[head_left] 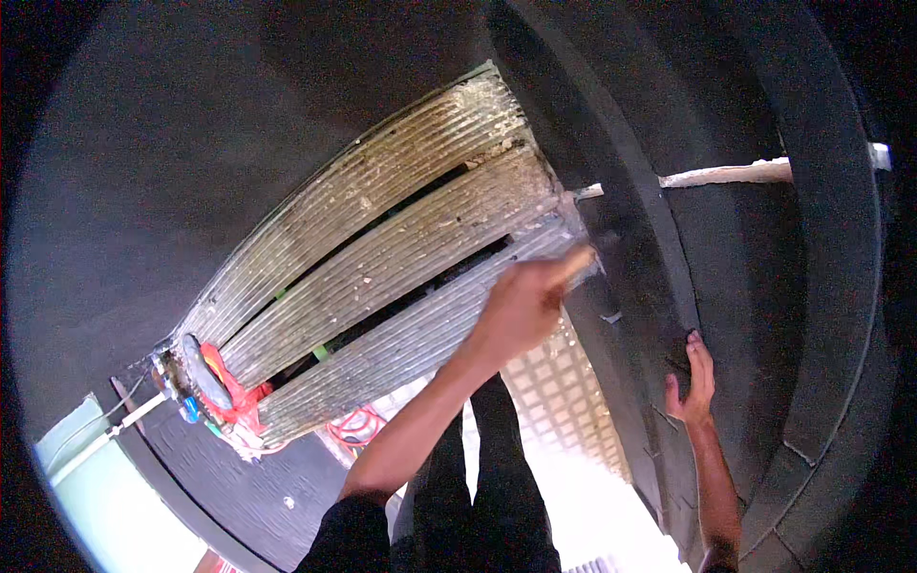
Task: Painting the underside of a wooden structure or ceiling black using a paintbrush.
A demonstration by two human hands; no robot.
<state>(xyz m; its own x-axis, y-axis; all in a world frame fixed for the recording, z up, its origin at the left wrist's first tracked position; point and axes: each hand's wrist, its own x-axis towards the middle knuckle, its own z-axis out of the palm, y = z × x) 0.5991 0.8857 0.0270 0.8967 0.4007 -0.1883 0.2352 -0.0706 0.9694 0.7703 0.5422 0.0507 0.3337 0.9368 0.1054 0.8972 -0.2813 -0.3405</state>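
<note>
My left hand [523, 307] reaches over the right end of a worn, ridged plank platform [382, 220]. Its fingers are curled round something with a light-brown, handle-like end [573, 265], too blurred to name. That end points at the dark sheeting [630, 286] just past the planks. On the right, my right hand [698, 382] lies against the dark panelled surface, fingers stretched upward and thumb apart, holding nothing.
Long dark slots part the planks. At their lower left end lie a red cloth or bag [229, 387] and small clutter. Below show a tiled floor [564, 387], red cord [355, 427] and my dark trousers [487, 468]. A pale strip [731, 175] breaks the dark surface at right.
</note>
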